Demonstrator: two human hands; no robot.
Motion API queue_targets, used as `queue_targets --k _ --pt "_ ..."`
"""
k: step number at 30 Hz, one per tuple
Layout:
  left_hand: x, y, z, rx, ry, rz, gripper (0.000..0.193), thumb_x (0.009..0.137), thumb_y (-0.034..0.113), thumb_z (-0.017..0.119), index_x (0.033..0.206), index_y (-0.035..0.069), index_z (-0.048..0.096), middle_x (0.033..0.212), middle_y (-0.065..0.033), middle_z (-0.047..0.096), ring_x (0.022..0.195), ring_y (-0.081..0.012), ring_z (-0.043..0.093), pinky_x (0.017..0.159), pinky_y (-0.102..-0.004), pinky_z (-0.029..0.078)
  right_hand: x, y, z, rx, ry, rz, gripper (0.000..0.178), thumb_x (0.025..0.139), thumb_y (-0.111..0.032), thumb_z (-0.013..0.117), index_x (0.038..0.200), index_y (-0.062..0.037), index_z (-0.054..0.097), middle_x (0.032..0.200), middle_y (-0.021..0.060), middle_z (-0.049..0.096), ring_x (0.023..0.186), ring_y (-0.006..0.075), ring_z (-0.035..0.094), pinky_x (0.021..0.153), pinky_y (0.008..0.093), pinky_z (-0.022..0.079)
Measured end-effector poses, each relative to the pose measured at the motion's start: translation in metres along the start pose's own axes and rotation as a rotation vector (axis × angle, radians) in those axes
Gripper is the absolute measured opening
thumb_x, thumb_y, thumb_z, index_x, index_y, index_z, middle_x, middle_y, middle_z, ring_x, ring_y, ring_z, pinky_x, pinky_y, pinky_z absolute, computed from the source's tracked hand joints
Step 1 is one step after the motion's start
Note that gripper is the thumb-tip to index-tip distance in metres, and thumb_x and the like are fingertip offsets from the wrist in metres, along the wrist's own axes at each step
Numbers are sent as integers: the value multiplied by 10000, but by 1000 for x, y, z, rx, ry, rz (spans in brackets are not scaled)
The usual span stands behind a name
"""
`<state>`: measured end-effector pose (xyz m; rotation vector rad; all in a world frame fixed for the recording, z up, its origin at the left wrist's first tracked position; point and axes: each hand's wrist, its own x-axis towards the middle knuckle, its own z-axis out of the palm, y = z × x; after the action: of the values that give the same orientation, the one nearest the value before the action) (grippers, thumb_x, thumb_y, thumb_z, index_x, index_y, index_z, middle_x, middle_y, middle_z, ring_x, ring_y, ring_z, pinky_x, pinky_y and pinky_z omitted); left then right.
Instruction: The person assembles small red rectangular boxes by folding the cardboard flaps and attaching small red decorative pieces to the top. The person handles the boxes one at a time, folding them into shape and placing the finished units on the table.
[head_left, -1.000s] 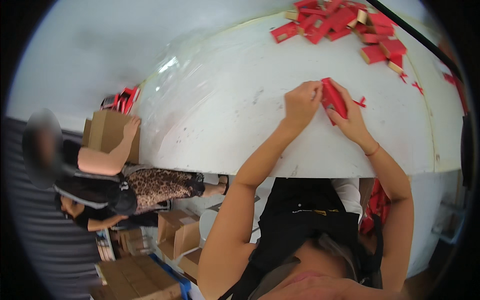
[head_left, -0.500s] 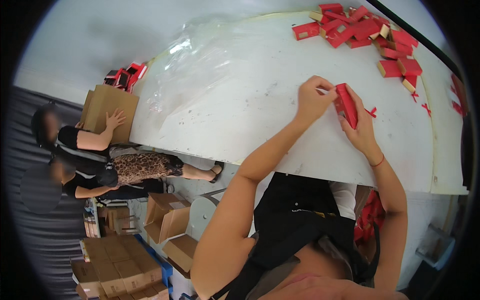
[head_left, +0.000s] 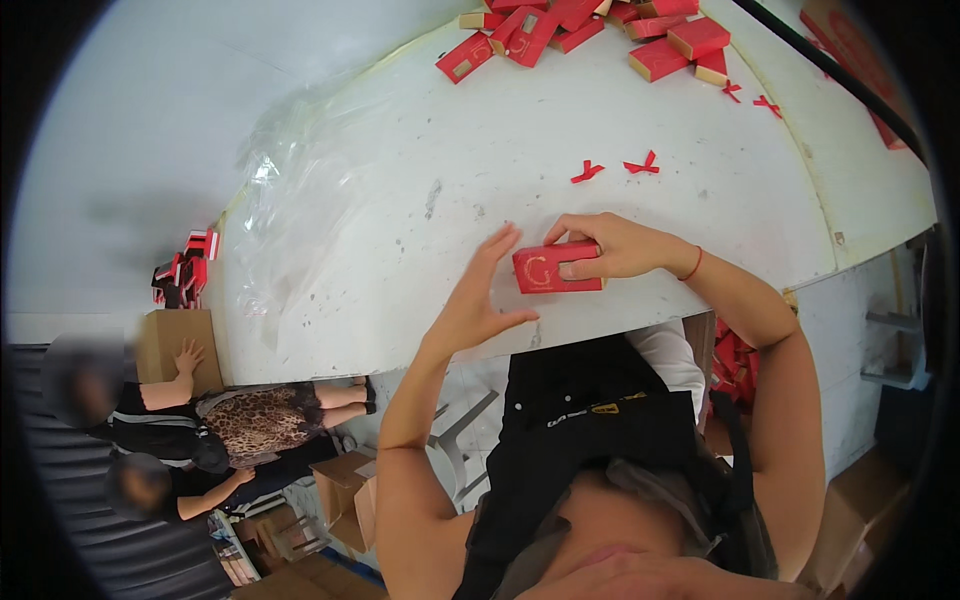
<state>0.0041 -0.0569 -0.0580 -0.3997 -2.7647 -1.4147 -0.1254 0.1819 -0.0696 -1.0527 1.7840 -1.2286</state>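
A small red gift box [head_left: 548,272] with a gold design lies on the white table [head_left: 400,260] in front of me. My right hand [head_left: 600,250] grips it from the right, thumb on the near side and fingers over the far side. Just left of the box, my left hand [head_left: 478,300] is open, its fingers and thumb spread around that end without visibly holding anything. Beyond the box lie two red ribbon bows, one [head_left: 587,172] on the left and another [head_left: 641,164] on the right.
A pile of red boxes [head_left: 660,58] covers the far edge, with more red bows [head_left: 768,105] beside it. Clear plastic film [head_left: 285,190] lies to the left. Two people stand at left, one touching a cardboard carton [head_left: 180,345]. Red items [head_left: 733,365] fill a carton below the table.
The red box has come nearer and lies sideways, instead of held raised between both hands. My left hand has let go and opened. My view has shifted right.
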Motion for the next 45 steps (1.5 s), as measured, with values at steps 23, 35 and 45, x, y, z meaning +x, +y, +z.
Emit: queue_targets --k 23,35,45 --pt "6 -37 28 -164 164 -79 803 761 167 851 1434 64 426 1289 -151 635 1238 -252 579 1053 -399 432 31 -3 55 -796 725 -591 195 708 -1 747 884 -57 684 857 41 597 809 222 565 705 345 439" --pt "3 -41 29 -163 182 -86 821 760 180 851 1445 85 408 1295 -164 626 1241 -279 579 1035 -389 449 42 3 63 -863 690 -573 212 672 -16 766 867 -65 697 824 21 573 773 201 550 662 336 396" --pt "3 -41 27 -174 156 -109 828 770 151 814 1467 118 368 1288 -162 608 1213 -322 568 1008 -435 455 30 -12 68 -773 606 -452 210 703 -87 742 911 -75 717 915 30 615 837 211 553 718 362 398"
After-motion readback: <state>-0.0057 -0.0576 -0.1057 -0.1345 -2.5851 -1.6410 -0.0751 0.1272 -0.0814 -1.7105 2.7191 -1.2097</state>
